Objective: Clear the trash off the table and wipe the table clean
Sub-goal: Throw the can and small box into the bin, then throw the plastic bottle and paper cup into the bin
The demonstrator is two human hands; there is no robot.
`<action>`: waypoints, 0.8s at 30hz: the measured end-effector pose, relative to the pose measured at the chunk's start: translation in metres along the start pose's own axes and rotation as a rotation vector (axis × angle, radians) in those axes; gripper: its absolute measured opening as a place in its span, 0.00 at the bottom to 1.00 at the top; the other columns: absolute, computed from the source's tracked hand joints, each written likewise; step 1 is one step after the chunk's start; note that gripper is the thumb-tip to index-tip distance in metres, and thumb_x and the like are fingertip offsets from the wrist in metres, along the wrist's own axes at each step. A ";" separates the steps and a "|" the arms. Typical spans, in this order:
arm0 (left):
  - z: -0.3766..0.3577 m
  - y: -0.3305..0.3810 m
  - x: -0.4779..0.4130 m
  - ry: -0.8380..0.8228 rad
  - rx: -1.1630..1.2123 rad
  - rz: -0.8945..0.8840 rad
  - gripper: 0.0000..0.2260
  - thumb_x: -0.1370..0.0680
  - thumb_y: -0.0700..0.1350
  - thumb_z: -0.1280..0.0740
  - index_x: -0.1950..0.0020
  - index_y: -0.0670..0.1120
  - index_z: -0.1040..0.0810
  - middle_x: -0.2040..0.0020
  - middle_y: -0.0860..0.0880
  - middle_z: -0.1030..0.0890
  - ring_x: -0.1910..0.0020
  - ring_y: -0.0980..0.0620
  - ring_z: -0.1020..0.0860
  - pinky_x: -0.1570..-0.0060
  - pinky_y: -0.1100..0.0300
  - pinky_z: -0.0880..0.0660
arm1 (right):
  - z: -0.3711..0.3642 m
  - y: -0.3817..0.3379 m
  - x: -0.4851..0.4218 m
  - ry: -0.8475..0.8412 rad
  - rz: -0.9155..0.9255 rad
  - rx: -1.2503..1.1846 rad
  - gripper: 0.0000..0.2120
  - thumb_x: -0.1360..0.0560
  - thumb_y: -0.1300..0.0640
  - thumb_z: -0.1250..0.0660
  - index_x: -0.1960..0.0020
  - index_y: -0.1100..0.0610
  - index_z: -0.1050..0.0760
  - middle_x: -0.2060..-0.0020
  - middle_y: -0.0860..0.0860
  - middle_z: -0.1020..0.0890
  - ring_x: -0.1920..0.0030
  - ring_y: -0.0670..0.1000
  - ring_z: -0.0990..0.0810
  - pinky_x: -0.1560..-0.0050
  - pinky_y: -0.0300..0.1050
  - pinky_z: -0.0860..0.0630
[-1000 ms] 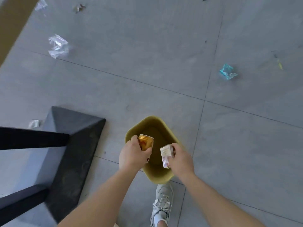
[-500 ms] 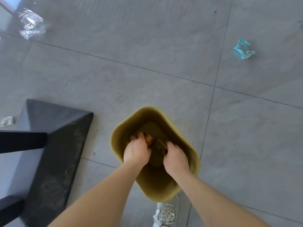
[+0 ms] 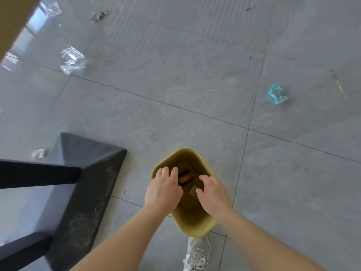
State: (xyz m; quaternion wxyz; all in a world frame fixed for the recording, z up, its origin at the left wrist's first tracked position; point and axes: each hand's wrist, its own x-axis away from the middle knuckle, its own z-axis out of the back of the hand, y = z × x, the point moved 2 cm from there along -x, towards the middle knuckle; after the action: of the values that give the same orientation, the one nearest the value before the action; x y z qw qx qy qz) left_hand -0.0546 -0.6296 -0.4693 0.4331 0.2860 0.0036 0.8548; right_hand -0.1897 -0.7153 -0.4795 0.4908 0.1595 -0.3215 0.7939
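Observation:
A yellow-olive trash bin point(image 3: 195, 222) stands on the grey tiled floor in front of me. Inside it lie a gold can point(image 3: 185, 178) on its side and a small carton point(image 3: 194, 190). My left hand point(image 3: 163, 189) hovers over the bin's left rim with fingers spread and nothing in it. My right hand point(image 3: 214, 194) hovers over the right rim, fingers apart and empty as well. Both hands are just above the can and carton, apart from them.
A black table base point(image 3: 82, 184) with dark legs stands to the left. Litter lies on the floor: crumpled clear plastic point(image 3: 72, 60), a teal wrapper point(image 3: 276, 94), a white paper scrap point(image 3: 37, 153), a grey scrap point(image 3: 98, 15). My white sneaker point(image 3: 196, 253) is behind the bin.
Both hands held a can and a carton over the bin, lowered them inside and let go. Now the hands are open above the rim and the items lie in the bin.

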 end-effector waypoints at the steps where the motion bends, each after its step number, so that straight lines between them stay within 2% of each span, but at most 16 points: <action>1: 0.011 0.000 0.008 0.012 -0.005 -0.007 0.21 0.20 0.53 0.43 0.27 0.50 0.38 0.35 0.50 0.30 0.38 0.48 0.31 0.42 0.55 0.28 | 0.009 -0.006 0.007 -0.003 0.009 0.010 0.19 0.20 0.50 0.39 0.30 0.49 0.32 0.39 0.49 0.23 0.40 0.52 0.24 0.42 0.46 0.26; 4: 0.049 0.004 0.037 0.055 -0.030 -0.022 0.22 0.19 0.54 0.44 0.27 0.50 0.39 0.34 0.49 0.30 0.36 0.48 0.31 0.39 0.54 0.29 | 0.039 -0.025 0.032 -0.012 0.048 0.041 0.19 0.20 0.51 0.39 0.30 0.49 0.33 0.39 0.49 0.24 0.40 0.53 0.25 0.42 0.47 0.26; 11: 0.148 0.016 0.137 0.128 -0.016 -0.003 0.19 0.19 0.57 0.45 0.30 0.51 0.37 0.36 0.51 0.28 0.40 0.51 0.29 0.40 0.56 0.29 | 0.124 -0.090 0.123 -0.005 0.221 0.198 0.17 0.20 0.51 0.41 0.33 0.50 0.33 0.40 0.50 0.24 0.42 0.54 0.26 0.45 0.48 0.25; 14: 0.188 0.021 0.175 0.158 -0.006 0.020 0.21 0.19 0.57 0.44 0.29 0.52 0.38 0.35 0.49 0.28 0.37 0.49 0.30 0.38 0.54 0.30 | 0.160 -0.122 0.161 0.047 0.300 0.234 0.18 0.20 0.50 0.41 0.31 0.51 0.34 0.38 0.51 0.25 0.40 0.55 0.27 0.43 0.50 0.24; 18: 0.236 0.025 0.216 0.220 -0.016 0.044 0.25 0.19 0.58 0.43 0.24 0.50 0.40 0.29 0.46 0.30 0.30 0.45 0.33 0.30 0.48 0.34 | 0.196 -0.159 0.202 0.111 0.425 0.296 0.21 0.21 0.48 0.40 0.30 0.52 0.33 0.37 0.52 0.25 0.38 0.55 0.27 0.42 0.52 0.24; 24: 0.295 0.013 0.284 0.393 -0.015 0.108 0.26 0.20 0.58 0.43 0.25 0.49 0.41 0.29 0.45 0.31 0.28 0.44 0.36 0.30 0.48 0.34 | 0.238 -0.217 0.257 0.209 0.627 0.323 0.22 0.21 0.47 0.37 0.30 0.53 0.32 0.40 0.51 0.23 0.42 0.53 0.26 0.44 0.45 0.25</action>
State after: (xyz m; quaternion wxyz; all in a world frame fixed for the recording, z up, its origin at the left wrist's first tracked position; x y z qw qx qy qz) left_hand -0.0505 -0.4982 -0.0815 0.3796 0.1101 0.0666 0.9161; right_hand -0.1330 -0.6323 -0.0800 0.2224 0.0468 -0.1734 0.9583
